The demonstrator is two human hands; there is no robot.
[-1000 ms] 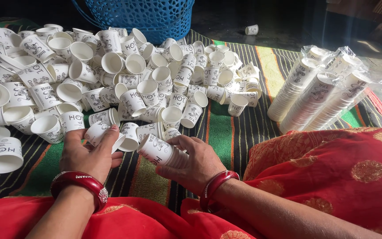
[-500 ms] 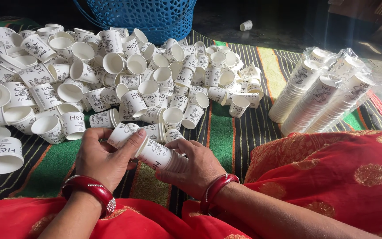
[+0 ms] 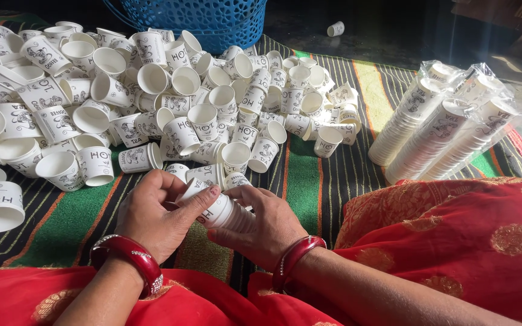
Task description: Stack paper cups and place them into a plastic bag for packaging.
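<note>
My left hand (image 3: 155,214) and my right hand (image 3: 261,226) meet over a striped mat (image 3: 303,193). Between them lies a short stack of white printed paper cups (image 3: 222,211), held sideways. My right hand cradles the stack from below and behind. My left hand's fingers close over the cup at the stack's open end. Red bangles ring both wrists. Just beyond my hands lie more loose cups (image 3: 231,157).
A big heap of loose white paper cups (image 3: 122,96) covers the mat's left and middle. Plastic-wrapped sleeves of stacked cups (image 3: 442,127) lie at right. A blue plastic basket (image 3: 212,18) stands behind. Red patterned cloth (image 3: 454,241) covers my lap.
My left hand picked a loose cup from the mat and brought it rightward onto the end of the stack in my right hand. Both hands drew closer together.
</note>
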